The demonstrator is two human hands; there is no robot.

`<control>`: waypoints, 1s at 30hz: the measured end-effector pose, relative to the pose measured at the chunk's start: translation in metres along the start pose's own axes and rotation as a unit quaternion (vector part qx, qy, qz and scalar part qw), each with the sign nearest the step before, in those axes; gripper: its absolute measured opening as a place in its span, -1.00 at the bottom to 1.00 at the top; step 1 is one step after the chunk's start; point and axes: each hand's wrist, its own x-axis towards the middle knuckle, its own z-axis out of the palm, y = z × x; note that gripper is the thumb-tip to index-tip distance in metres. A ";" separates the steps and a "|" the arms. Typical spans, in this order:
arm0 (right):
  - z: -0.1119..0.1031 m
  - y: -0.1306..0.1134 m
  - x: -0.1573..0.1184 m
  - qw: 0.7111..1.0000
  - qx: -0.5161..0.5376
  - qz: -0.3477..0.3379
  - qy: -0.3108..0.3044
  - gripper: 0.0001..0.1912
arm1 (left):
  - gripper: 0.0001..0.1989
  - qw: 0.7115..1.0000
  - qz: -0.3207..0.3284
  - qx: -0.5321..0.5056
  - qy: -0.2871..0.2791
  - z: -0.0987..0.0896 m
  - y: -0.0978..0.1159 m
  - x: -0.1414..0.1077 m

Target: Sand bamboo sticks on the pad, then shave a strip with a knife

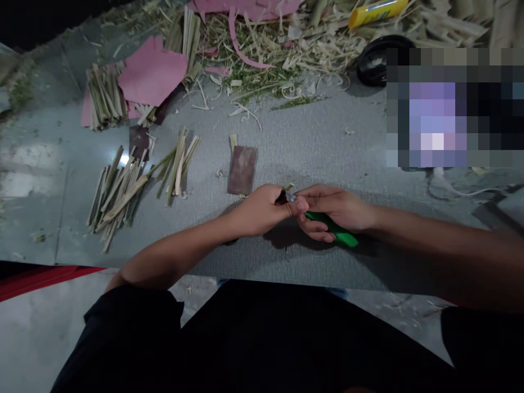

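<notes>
Just above the table's front edge, my two hands meet. My right hand (333, 210) is closed around a green-handled knife (347, 238); a little of its metal blade shows between the hands. My left hand (266, 210) is closed, its thumb pressed toward the blade, and the tip of a pale green plant strip (290, 186) pokes out above its fingers. Most of the strip and blade is hidden by my fingers. Left of my left hand lies a brown rectangle of sandpaper (242, 170), with another strip (233, 142) partly under it.
Cut dry stalks (123, 194) lie in loose piles on the left of the grey table (311, 136). Behind them are a stalk bundle (105, 98) and pink paper (153, 71). Shavings (278, 52), a yellow tube (379, 12) and a black round object (370, 68) line the back.
</notes>
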 end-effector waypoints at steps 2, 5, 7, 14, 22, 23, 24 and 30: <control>0.001 0.001 0.000 1.000 0.001 -0.001 0.007 -0.53 | -0.09 1.000 -0.006 0.013 0.004 0.001 -0.001 -0.001; 0.004 0.004 0.001 0.999 -0.018 -0.022 0.031 -0.46 | -0.08 1.000 -0.002 0.023 0.003 0.000 -0.002 -0.001; 0.007 0.006 0.002 0.997 -0.044 -0.039 0.045 -0.42 | -0.09 1.000 0.001 0.023 -0.003 -0.001 -0.001 0.000; 0.011 0.008 0.003 0.993 -0.060 -0.076 0.071 -0.39 | -0.14 1.000 0.007 0.021 0.006 0.000 0.005 -0.001; 0.007 -0.006 0.001 0.998 -0.054 0.004 0.012 -0.44 | -0.12 0.999 -0.001 0.053 0.008 0.001 -0.004 -0.005; 0.008 -0.007 0.001 0.998 -0.053 0.004 0.020 -0.45 | -0.12 0.998 -0.002 0.056 0.009 0.002 -0.004 -0.004; 0.009 -0.006 0.001 0.998 -0.052 0.000 0.031 -0.45 | -0.12 0.998 0.000 0.057 0.009 0.002 -0.004 -0.004; 0.011 0.006 0.004 0.994 -0.047 -0.059 0.074 -0.40 | -0.07 0.998 0.016 0.057 0.023 0.003 -0.002 -0.003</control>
